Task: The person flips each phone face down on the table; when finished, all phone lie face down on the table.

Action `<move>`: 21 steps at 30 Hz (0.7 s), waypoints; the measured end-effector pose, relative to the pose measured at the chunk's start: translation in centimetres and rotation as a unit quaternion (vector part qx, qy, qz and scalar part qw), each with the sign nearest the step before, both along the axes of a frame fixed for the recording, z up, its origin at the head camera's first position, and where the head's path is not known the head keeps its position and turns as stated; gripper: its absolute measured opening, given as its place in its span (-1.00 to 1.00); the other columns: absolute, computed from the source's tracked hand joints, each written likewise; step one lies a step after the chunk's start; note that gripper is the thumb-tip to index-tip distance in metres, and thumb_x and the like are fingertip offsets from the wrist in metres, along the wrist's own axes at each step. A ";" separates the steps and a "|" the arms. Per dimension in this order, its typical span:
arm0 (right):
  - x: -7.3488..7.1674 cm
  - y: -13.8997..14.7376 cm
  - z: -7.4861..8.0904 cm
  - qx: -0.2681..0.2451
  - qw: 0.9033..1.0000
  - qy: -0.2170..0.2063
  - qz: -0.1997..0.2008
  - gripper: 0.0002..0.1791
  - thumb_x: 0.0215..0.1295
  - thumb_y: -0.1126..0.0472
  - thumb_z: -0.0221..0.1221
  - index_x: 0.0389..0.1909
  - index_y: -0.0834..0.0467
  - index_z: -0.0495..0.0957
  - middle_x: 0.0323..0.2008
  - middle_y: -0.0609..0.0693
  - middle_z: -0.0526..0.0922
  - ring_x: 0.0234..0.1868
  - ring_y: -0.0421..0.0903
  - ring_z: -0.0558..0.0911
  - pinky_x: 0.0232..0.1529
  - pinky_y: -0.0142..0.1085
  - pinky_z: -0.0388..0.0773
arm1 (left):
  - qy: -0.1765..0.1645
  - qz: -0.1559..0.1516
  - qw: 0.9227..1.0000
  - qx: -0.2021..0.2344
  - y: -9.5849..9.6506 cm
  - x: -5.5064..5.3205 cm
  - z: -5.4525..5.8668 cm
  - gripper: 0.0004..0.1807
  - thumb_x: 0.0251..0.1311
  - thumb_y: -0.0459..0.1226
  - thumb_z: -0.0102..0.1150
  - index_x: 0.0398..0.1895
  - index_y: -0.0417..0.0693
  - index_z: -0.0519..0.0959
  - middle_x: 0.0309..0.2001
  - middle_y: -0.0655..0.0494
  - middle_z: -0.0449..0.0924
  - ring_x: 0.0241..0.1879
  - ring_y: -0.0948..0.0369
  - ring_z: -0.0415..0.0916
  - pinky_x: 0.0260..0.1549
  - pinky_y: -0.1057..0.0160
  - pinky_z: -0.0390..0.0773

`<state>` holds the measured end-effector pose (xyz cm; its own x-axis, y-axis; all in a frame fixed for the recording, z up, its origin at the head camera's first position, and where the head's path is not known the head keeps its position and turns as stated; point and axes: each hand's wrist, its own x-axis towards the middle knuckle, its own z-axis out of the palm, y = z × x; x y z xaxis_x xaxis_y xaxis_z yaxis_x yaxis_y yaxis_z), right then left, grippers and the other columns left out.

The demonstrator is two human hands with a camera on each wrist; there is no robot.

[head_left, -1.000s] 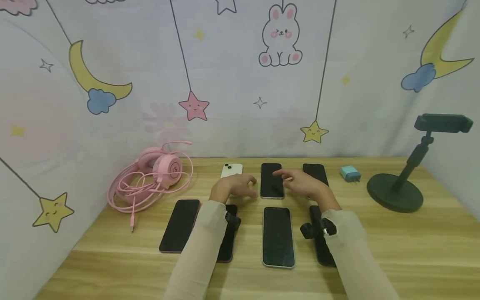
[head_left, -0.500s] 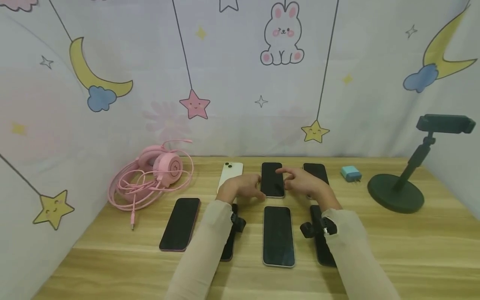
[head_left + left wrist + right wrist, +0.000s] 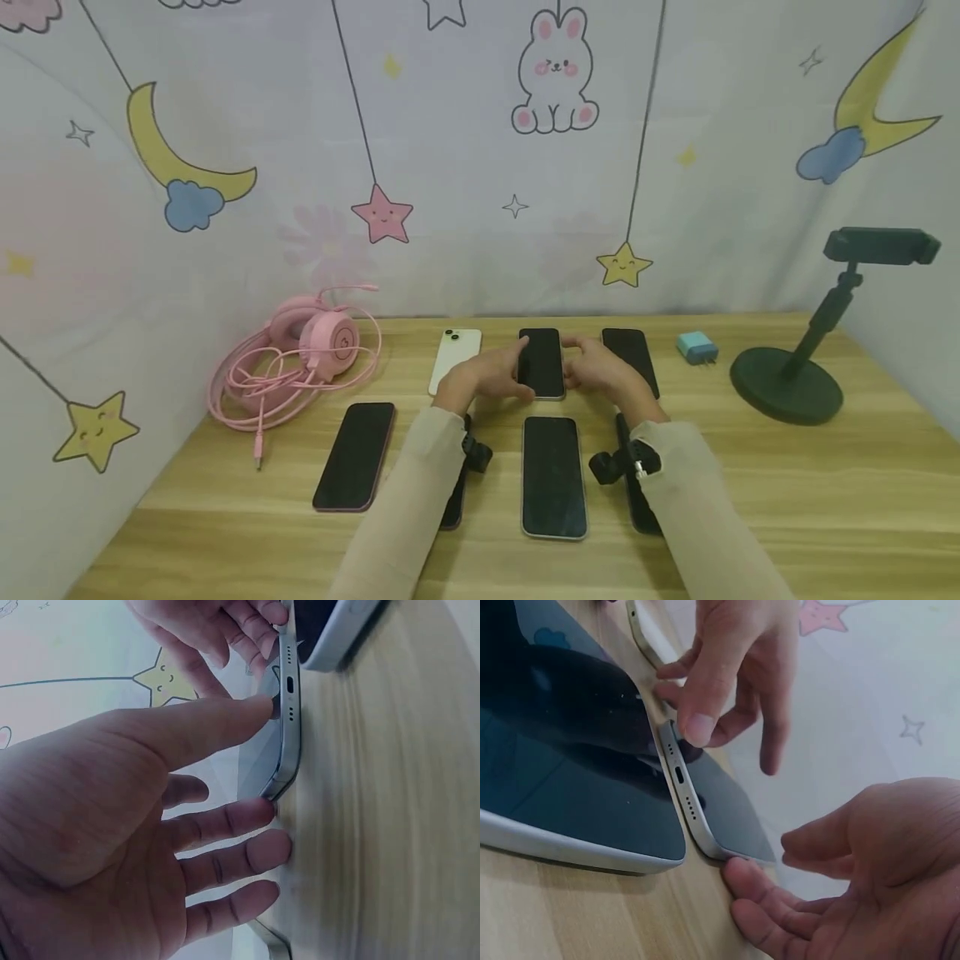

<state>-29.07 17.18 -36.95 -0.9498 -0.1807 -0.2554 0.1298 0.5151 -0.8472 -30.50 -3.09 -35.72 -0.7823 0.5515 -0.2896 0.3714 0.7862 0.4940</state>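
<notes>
A black-screened smartphone [image 3: 542, 367] lies face up in the middle of the back row. My left hand [image 3: 491, 373] is at its left edge, and my right hand [image 3: 596, 364] faces it from the right. In the left wrist view, the left thumb [image 3: 247, 720] reaches over the phone's port end, with the other fingers spread beside its corner. From the right wrist view, the right fingertips [image 3: 744, 879] are right at the phone's lower corner, with the thumb raised apart. Nearer to me lies another smartphone [image 3: 554, 475], screen up.
A white phone [image 3: 452, 358] and a dark phone [image 3: 628, 354] flank the middle one. More phones lie in front, partly under my forearms, and one [image 3: 355, 457] at left. Pink headphones [image 3: 330, 343], a blue charger [image 3: 697, 348] and a black stand [image 3: 787, 387] stand around.
My left hand has moved right, from beside the white phone to the middle phone's left edge. My right hand's extended index finger has drawn back from over the screen to the right edge.
</notes>
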 end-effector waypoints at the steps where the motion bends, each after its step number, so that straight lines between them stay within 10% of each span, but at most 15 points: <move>1: 0.0 0.0 -0.1 0.000 1.000 0.000 -0.001 -0.38 0.46 0.42 -0.10 0.52 0.29 0.09 -0.27 0.13 0.55 -0.39 -0.12 0.54 -0.33 -0.31 0.47 | 0.004 0.002 1.000 -0.002 0.0 0.1 0.0 0.07 0.30 -0.07 0.31 0.63 -0.02 -0.22 -0.12 -0.02 0.55 -0.19 0.13 0.50 -0.09 0.16 0.45; 8: 0.0 -0.3 -0.3 -0.009 1.000 -0.005 -0.014 -0.40 0.43 0.42 -0.10 0.49 0.32 0.13 -0.57 0.00 0.42 -0.56 -0.16 0.43 -0.53 -0.37 0.32 | 0.037 -0.008 0.999 -0.027 0.6 0.2 -0.1 -0.01 0.29 -0.06 0.31 0.62 -0.02 -0.07 0.54 -0.12 0.07 0.49 -0.01 0.11 0.37 0.00 0.20; 16: -0.3 -0.2 -0.5 -0.028 0.999 -0.017 -0.042 -0.39 0.47 0.34 -0.06 0.50 0.36 0.10 -0.51 0.01 0.54 -0.52 -0.17 0.50 -0.48 -0.35 0.42 | 0.047 -0.007 0.998 -0.031 0.9 0.2 0.1 -0.03 0.29 -0.05 0.31 0.61 -0.03 -0.02 0.53 -0.07 0.12 0.47 0.01 0.15 0.36 0.02 0.22; 21: 0.1 0.0 0.0 -0.053 0.998 -0.013 -0.032 -0.44 0.54 0.27 -0.10 0.46 0.43 0.15 -0.20 0.15 0.58 -0.36 -0.14 0.50 -0.36 -0.31 0.47 | 0.043 -0.026 0.999 0.011 1.1 0.4 0.0 -0.07 0.30 -0.05 0.30 0.60 -0.07 0.01 0.12 -0.04 0.56 -0.01 0.09 0.59 0.02 0.11 0.51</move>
